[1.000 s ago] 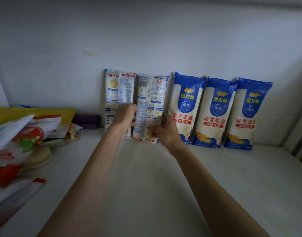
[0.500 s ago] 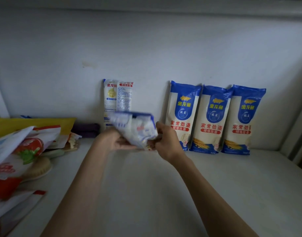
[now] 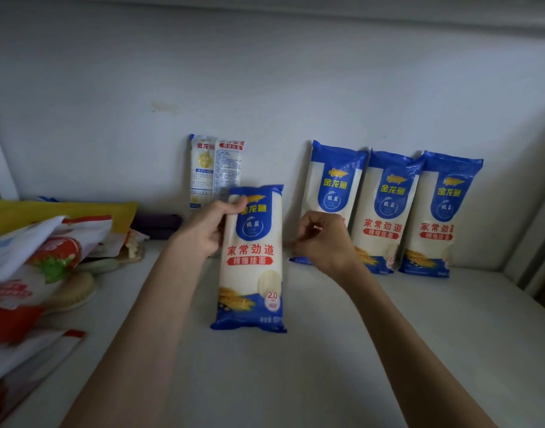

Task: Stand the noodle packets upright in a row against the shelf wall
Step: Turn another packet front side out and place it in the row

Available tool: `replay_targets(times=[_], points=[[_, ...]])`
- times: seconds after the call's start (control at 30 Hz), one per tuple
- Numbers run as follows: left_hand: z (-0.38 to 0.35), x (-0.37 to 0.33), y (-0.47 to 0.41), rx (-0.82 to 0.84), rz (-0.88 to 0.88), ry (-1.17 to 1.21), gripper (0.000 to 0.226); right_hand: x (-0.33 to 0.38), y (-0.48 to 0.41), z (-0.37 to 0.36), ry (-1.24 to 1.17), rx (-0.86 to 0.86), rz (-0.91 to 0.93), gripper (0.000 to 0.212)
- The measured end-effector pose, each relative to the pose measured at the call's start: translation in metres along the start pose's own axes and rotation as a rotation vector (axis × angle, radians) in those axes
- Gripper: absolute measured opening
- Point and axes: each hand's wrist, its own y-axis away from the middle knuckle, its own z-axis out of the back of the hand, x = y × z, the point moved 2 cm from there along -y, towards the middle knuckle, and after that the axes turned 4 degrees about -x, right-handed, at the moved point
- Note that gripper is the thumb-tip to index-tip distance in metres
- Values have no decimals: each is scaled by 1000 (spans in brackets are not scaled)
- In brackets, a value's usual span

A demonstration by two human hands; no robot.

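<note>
Left hand (image 3: 210,227): clamped on the upper left edge of the front packet (image 3: 251,261), thumb across its top corner.
Front packet: upright, face toward the camera, well out from the shelf wall (image 3: 265,88), around mid-shelf; cannot tell whether its bottom seam rests on the shelf (image 3: 326,366) or hangs just above it.
Right hand (image 3: 322,240): just right of the front packet, fingers curled together, holding nothing visible; touching or apart from the packet, cannot tell.
Back packet (image 3: 216,169): upright against the wall, back label outward, behind and left of the left hand, lower part hidden by it.
Three packets (image 3: 391,211): upright against the wall toward the right rear corner, faces out, edges overlapping; the right hand covers part of the leftmost.
Gap: open wall between the back packet and the three.
Left edge: heap of bags (image 3: 42,264), mixed colours.
</note>
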Motion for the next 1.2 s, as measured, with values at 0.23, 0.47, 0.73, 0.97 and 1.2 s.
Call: replay_targets(times=[0.23,0.47,0.73,0.97,1.2], points=[[-21,-20,11,-72,-277,220,17,-7,7,-7,1,497,-298,46],[-21,-13,9,151,-464,-80,35,-28,8,-28,13,85,-273,46],[-11,7,-2,-50,-479,-266,36,-31,8,-39,276,-17,-266,51],[-14,10,-8,-49,-534,-406,44,-22,7,-55,330,-221,-260,24],[-10,25,-15,-174,-441,-730,68,-17,0,-71,517,-291,-272,36]])
